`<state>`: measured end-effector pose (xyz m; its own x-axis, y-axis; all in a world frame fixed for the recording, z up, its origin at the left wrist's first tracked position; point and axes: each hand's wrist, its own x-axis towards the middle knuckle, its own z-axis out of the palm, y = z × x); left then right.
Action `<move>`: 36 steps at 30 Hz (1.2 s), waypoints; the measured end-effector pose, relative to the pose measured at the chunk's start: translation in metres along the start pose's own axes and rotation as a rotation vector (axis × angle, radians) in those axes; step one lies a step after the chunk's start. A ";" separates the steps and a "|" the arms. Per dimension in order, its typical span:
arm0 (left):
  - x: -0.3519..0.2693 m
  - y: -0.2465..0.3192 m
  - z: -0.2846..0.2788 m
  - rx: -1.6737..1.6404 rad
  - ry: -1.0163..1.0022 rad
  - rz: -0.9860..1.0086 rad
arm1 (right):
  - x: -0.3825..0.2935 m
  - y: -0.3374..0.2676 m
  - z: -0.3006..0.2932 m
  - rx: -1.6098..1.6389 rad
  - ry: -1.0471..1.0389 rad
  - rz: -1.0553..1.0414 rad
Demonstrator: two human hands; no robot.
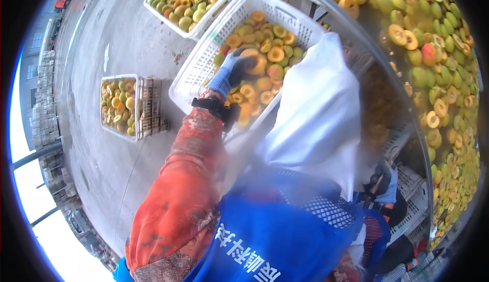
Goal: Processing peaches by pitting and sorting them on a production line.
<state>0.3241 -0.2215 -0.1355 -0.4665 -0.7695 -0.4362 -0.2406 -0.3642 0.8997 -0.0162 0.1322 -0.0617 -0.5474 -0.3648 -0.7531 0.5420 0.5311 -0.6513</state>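
My left hand point(241, 67), in a knit glove with a light-blue cuff and dark coated fingers, reaches into a white plastic crate point(196, 62). Its fingers curl around a yellow-orange stone fruit half point(258, 65). Many more pitted halves point(276, 54), green to orange, lie below and around it. Above the glove, a black strap point(210, 106) circles the wrist over an orange patterned sleeve. A white cloth point(319, 110) hangs in front of my blue vest point(282, 228) and covers the crate's right side. My right hand is not in view.
Two more fruit-filled crates stand on the concrete floor, one behind point(191, 33) and one at left point(138, 106). A curved metal rim point(386, 66) bounds a basin of floating fruit point(439, 108) at right. A co-worker's gloved hand point(380, 179) shows near stacked crates point(410, 209).
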 end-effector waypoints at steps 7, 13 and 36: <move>-0.007 -0.142 -0.100 1.092 0.179 -0.381 | 0.017 0.007 0.005 -0.047 0.043 0.103; 0.008 -0.134 -0.109 1.431 0.127 -0.590 | 0.022 -0.002 0.015 -0.119 0.118 0.109; 0.125 0.227 0.282 0.778 -0.311 1.044 | 0.049 0.018 0.006 -0.303 -0.034 -0.407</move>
<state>-0.0291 -0.2528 0.0100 -0.8757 -0.3141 0.3668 -0.0254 0.7884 0.6146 -0.0296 0.1187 -0.1107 -0.6521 -0.6101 -0.4500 0.0774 0.5369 -0.8401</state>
